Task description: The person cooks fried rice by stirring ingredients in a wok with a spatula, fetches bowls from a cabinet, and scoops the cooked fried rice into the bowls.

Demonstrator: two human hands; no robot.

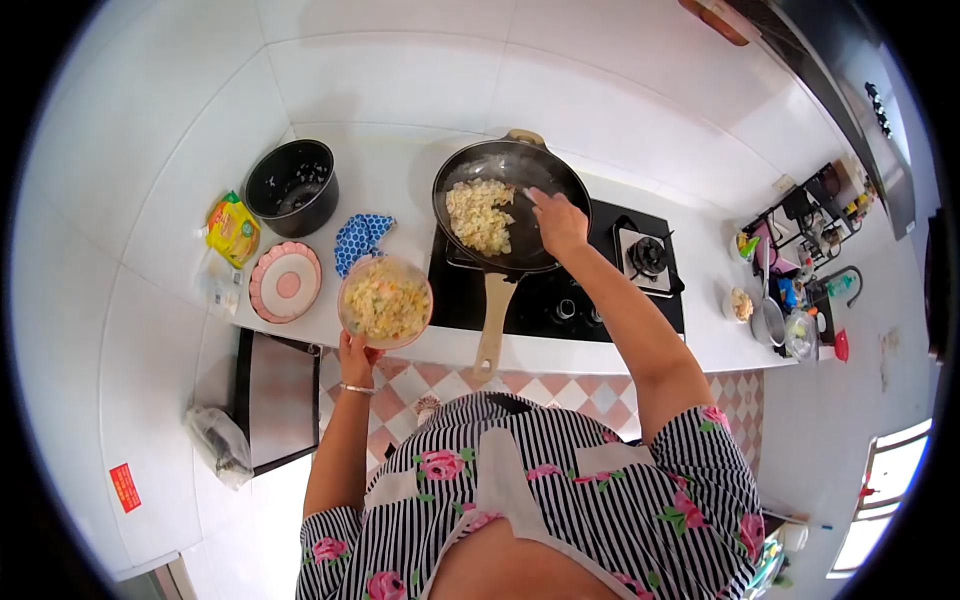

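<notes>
My left hand (358,360) grips a pink-rimmed bowl (430,318) from below, at the counter's front edge. Heaped in it is fried rice (385,298) with yellow and green bits. Over the right side of a dark frying pan (545,180), my right hand (560,222) is closed, with a small pale tip by its fingers; what it holds is too small to make out. More fried rice (480,215) lies on the pan's left side. The pan sits on the stove's left burner, its beige handle (494,325) pointing toward me.
Left on the counter (385,170) stand a black pot (293,190), a yellow pouch (233,228), a pink-rimmed plate (286,283) and a blue patterned cloth (362,240). A bare burner (648,256) is to the right. Farther right are a small bowl (738,304) and a saucepan (768,322).
</notes>
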